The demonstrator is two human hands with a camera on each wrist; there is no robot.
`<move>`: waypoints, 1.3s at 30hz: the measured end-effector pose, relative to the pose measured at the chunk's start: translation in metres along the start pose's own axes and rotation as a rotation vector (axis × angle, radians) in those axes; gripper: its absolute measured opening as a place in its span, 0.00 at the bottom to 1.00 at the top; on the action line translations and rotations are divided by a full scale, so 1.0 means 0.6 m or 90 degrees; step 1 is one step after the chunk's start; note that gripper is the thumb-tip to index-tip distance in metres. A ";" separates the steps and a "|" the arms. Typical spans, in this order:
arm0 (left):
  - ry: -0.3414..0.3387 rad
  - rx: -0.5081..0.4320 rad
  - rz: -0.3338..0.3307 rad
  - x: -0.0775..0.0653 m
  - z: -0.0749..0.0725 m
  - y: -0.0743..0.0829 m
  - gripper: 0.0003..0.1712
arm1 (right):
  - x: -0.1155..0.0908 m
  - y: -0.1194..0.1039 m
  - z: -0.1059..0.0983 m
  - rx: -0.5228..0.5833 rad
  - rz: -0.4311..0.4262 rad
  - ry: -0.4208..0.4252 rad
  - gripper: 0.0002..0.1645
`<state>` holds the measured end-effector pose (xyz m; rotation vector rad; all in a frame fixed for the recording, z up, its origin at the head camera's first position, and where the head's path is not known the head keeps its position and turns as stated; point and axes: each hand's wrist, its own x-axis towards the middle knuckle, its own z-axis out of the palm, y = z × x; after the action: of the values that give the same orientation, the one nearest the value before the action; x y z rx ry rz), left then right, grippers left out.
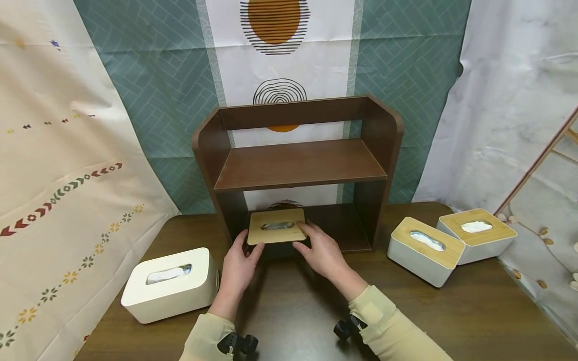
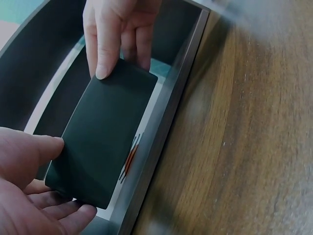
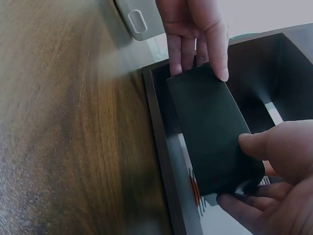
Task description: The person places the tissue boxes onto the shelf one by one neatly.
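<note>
While my left hand (image 1: 238,268) and right hand (image 1: 322,252) grip, fingers curled, both ends of the wood-topped tissue box (image 1: 277,234) at the lower opening of the shelf (image 1: 300,168), I seem to be positioning it, the next move likely calling for level support.

Head cam: high, behind the arms, facing forward and down. Widest and farthest of the three; gets the whole shelf (image 1: 300,163), a broad stretch of tabletop (image 1: 289,311), and the tissue box (image 1: 277,218) from its lid side.

Left wrist cam: close in, facing past the left fingers (image 1: 238,241) into the shelf, rolled so the shelf edge runs diagonally; tabletop on picture right.

Right wrist cam: similarly close, roughly mirrored, facing past the right fingers (image 1: 308,231); tabletop on picture left, part of the white box (image 1: 169,287) up top.

Both wrist views share the tissue box's dark face, the shelf edge and both sets of fingers.
</note>
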<state>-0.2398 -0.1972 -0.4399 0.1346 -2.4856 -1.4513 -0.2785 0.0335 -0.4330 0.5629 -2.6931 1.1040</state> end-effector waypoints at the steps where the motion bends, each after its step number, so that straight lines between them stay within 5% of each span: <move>1: 0.000 -0.002 0.001 0.000 0.000 -0.001 0.41 | 0.000 0.000 0.001 0.001 0.001 0.001 0.36; 39: 0.016 0.041 -0.027 0.009 -0.007 -0.014 0.40 | 0.018 0.002 0.015 0.042 0.010 -0.046 0.35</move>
<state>-0.2440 -0.2058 -0.4442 0.2180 -2.5239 -1.3779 -0.2890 0.0250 -0.4372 0.6048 -2.7344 1.2032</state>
